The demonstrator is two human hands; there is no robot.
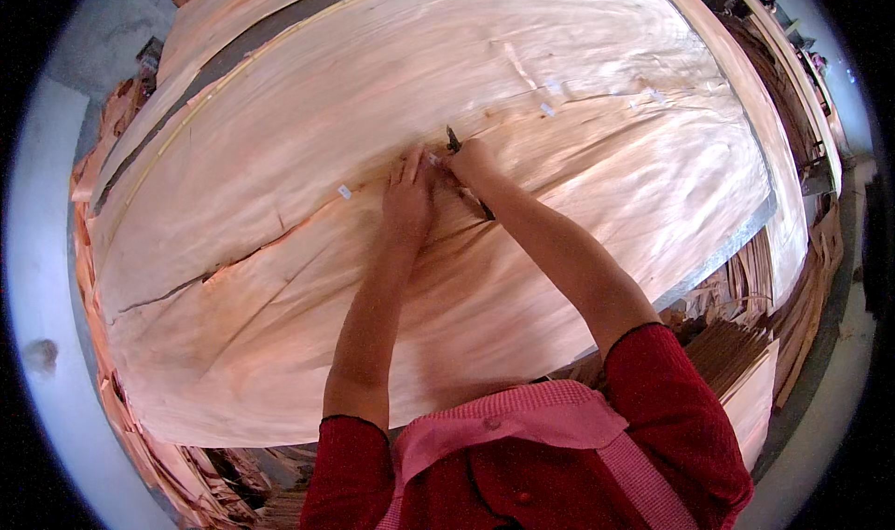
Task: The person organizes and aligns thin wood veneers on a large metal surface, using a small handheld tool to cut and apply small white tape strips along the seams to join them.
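A broad sheet of pale wood veneer [301,110] lies before me, with a long ragged split running across it. My left hand [407,198] rests palm down on the sheet beside the split, fingers extended. My right hand [473,163] is closed around a dark hand tool [453,139], whose exact kind I cannot make out; one end sticks out beyond the fist. Both hands nearly meet over the split, and a small whitish piece shows between them. Short pieces of white tape [344,192] sit along the split, another tape piece [547,110] farther right.
A thin yellowish strip [203,103] curves along the sheet's far side, by a dark gap. Metal edging [720,250] borders the near right. Stacked veneer [727,352] stands below at right, with torn scraps [189,474] at lower left. People and benches are at upper right.
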